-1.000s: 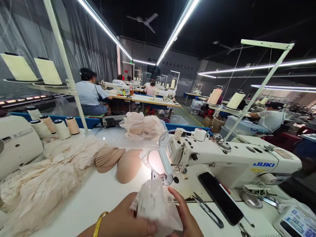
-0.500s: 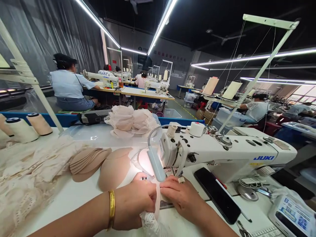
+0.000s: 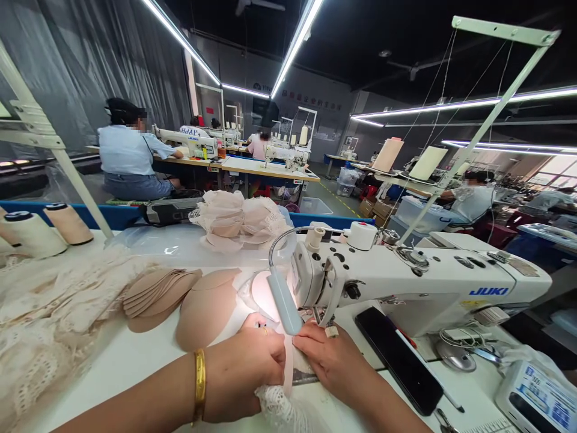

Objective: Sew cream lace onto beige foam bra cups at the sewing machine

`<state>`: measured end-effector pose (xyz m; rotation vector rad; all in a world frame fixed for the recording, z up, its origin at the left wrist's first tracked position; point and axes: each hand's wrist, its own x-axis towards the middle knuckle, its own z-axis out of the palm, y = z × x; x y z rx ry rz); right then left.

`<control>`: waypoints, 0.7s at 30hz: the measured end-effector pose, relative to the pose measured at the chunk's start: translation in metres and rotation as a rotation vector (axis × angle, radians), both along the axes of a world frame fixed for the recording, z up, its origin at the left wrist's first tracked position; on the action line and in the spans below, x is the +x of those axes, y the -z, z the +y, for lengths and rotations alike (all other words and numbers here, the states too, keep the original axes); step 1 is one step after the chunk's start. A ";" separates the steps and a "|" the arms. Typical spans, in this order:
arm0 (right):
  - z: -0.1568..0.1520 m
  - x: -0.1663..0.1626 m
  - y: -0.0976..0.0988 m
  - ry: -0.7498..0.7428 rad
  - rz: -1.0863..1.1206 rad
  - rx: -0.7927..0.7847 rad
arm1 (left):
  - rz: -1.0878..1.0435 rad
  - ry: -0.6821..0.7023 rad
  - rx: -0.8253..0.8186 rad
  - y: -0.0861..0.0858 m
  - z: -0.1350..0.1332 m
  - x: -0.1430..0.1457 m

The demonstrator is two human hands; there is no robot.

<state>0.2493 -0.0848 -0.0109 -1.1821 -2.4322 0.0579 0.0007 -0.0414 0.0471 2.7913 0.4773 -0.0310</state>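
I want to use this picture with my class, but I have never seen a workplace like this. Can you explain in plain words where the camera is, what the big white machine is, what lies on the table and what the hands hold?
The camera sits on the worker's head, looking forward and down. The white machine is an industrial sewing machine with a small lamp on a bendy neck. The left hand and right hand press a piece of white lace flat at the needle. On the table lie beige padded cups, a heap of lace fabric, thread cones and a dark phone. Other people sew at tables behind.
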 end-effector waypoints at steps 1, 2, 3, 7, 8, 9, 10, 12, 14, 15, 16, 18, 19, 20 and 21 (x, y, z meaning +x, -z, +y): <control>0.000 0.000 0.000 -0.001 0.001 0.000 | 0.004 -0.002 -0.005 0.000 0.000 0.000; 0.000 0.001 0.001 -0.002 0.001 -0.001 | 0.007 -0.002 -0.011 0.000 0.000 0.000; 0.000 0.001 0.002 -0.003 0.002 0.001 | 0.007 -0.002 -0.016 0.000 -0.001 0.000; -0.001 0.002 0.004 -0.006 0.004 0.008 | -0.048 0.000 -0.022 0.003 -0.002 0.000; -0.001 0.002 0.004 -0.006 0.004 0.011 | -0.076 0.001 -0.018 0.004 -0.001 0.000; -0.001 0.002 0.004 -0.005 0.005 0.017 | -0.105 0.003 -0.011 0.006 -0.001 -0.001; -0.001 0.002 0.003 -0.001 0.006 0.025 | -0.131 0.008 -0.003 0.008 0.000 -0.001; -0.002 0.001 0.003 0.006 0.005 0.051 | -0.171 0.016 0.020 0.012 0.003 -0.002; -0.002 0.001 0.002 0.009 -0.003 0.073 | -0.192 0.023 0.044 0.016 0.007 -0.003; -0.002 0.001 0.002 0.011 -0.008 0.079 | -0.200 0.027 0.050 0.017 0.009 -0.004; -0.002 0.002 0.002 0.012 -0.012 0.085 | -0.207 0.029 0.053 0.018 0.011 -0.004; -0.002 0.002 0.002 0.020 -0.013 0.096 | -0.218 0.031 0.047 0.019 0.015 -0.004; -0.002 0.002 0.003 0.020 -0.010 0.102 | -0.221 0.031 0.044 0.018 0.017 -0.004; -0.002 0.002 0.003 0.016 -0.006 0.109 | -0.220 0.027 0.044 0.018 0.018 -0.003; -0.002 0.002 0.004 0.005 -0.004 0.114 | -0.216 0.021 0.048 0.018 0.020 -0.003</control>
